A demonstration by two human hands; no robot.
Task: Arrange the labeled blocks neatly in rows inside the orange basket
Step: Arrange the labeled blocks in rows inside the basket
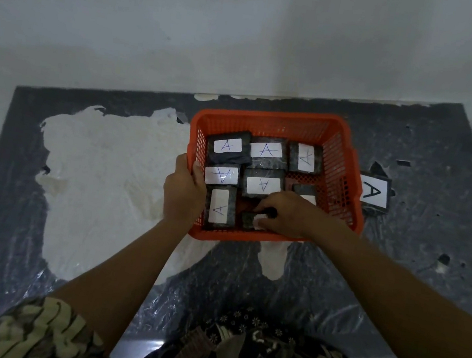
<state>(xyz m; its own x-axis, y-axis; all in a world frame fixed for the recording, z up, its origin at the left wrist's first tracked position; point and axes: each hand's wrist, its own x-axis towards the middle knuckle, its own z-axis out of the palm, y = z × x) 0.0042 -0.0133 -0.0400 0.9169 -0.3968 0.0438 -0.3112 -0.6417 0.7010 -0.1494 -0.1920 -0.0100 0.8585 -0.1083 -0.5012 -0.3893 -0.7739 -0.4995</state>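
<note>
The left hand is gripping the basket rim; the right hand is pinching a block into the near row. Six blocks are lying beyond its fingers, one block outside is waiting.

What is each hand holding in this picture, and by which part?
The left hand grips the orange basket by its left rim. The right hand holds a labeled block inside the basket, fingers on its top edge.
</note>
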